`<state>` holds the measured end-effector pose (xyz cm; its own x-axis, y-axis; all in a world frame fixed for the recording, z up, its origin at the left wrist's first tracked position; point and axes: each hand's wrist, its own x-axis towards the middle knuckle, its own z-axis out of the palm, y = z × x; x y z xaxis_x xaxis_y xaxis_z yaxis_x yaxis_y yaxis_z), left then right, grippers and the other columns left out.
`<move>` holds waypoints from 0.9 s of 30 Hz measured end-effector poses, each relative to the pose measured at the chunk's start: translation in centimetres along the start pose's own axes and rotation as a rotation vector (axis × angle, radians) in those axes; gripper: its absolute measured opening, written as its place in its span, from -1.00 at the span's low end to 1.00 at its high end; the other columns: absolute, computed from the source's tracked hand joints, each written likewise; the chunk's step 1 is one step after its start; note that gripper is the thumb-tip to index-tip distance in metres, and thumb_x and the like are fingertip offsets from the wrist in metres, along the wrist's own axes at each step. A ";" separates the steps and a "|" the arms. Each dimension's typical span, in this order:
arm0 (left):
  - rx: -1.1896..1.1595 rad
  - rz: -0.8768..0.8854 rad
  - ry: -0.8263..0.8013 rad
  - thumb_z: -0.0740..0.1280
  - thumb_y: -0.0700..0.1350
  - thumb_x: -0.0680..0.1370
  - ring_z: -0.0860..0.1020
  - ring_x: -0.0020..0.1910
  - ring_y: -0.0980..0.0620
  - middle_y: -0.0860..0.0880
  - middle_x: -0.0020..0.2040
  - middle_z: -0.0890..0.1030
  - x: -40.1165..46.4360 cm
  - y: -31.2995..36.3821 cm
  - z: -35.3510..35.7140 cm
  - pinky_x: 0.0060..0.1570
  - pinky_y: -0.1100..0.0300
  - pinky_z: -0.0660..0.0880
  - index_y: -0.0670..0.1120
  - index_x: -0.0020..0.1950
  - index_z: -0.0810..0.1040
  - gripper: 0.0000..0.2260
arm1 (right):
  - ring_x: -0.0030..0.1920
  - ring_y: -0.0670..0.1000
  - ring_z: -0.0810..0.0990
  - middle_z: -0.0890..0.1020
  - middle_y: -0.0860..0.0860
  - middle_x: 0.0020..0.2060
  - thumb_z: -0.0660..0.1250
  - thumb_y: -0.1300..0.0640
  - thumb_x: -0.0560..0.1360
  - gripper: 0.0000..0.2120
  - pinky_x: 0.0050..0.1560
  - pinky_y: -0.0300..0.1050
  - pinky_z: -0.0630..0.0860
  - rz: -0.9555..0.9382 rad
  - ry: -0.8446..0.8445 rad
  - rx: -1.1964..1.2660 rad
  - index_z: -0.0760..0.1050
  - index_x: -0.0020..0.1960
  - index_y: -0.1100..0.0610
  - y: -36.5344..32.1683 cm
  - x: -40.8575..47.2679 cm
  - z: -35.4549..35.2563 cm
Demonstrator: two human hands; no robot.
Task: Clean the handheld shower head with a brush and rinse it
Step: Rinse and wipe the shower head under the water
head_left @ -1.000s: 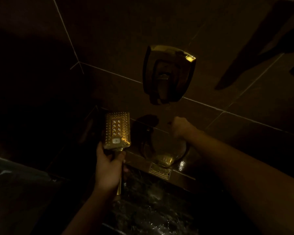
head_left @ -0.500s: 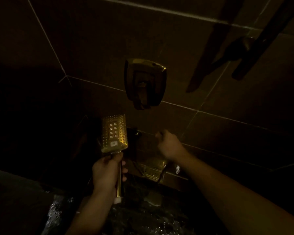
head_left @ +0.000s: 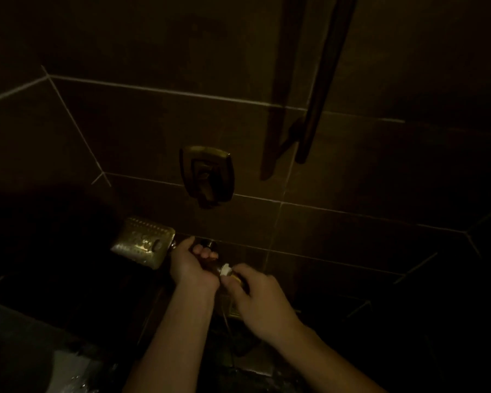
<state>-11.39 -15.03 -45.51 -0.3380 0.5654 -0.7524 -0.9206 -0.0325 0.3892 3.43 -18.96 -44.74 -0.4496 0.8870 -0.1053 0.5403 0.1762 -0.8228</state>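
Dim brown tiled wall (head_left: 153, 143) fills view; brass mixer valve (head_left: 207, 177) at centre. Handheld shower head (head_left: 142, 242), gold, lies flat at 9 o'clock of valve's base. Left hand (head_left: 192, 265) wrapped around handle. Right hand (head_left: 255, 296) pinches hose nut at handle's white end (head_left: 225, 269). Likely step: coupling hose, before rinse. Next move needs twisting grip; no brush visible.

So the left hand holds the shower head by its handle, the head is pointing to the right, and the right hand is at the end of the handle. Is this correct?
Not quite. In the head view the shower head points to the left, not the right. The left hand does grip its handle, and the right hand is at the handle's end, by the white fitting.
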 end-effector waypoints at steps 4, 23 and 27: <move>-0.058 0.004 0.025 0.33 -0.18 0.58 0.30 -0.50 0.10 0.07 -0.42 0.32 -3.3 -1.0 2.4 -0.43 0.22 0.36 -0.03 -0.32 0.35 -0.70 | -0.32 -0.17 0.58 0.61 -0.14 -0.25 0.23 -0.10 0.62 -0.85 -0.36 -0.21 0.49 -0.052 0.037 -0.102 0.53 0.12 -0.13 -1.4 -0.4 -3.4; -0.040 0.130 -0.099 0.32 -0.25 0.52 0.29 -0.55 0.13 0.09 -0.45 0.34 -11.2 -3.3 7.2 -0.47 0.24 0.34 -0.03 -0.32 0.38 -0.74 | -0.31 -0.12 0.56 0.55 -0.13 -0.28 0.22 -0.10 0.60 -0.84 -0.29 -0.08 0.58 -0.123 0.121 -0.447 0.47 0.09 -0.07 -4.2 -2.8 -10.2; -0.011 0.157 -0.142 0.33 -0.27 0.52 0.29 -0.56 0.14 0.09 -0.46 0.35 -12.2 -3.1 7.0 -0.49 0.24 0.31 -0.03 -0.30 0.41 -0.75 | -0.30 -0.12 0.57 0.58 -0.10 -0.26 0.23 -0.11 0.60 -0.86 -0.32 -0.12 0.56 -0.078 0.018 -0.341 0.48 0.08 -0.10 -4.5 -3.3 -10.7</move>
<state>-3.06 -16.09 -33.79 -0.4471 0.6634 -0.6000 -0.8612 -0.1380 0.4892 10.11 -18.06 -34.72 -0.4877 0.8722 -0.0375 0.7127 0.3730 -0.5941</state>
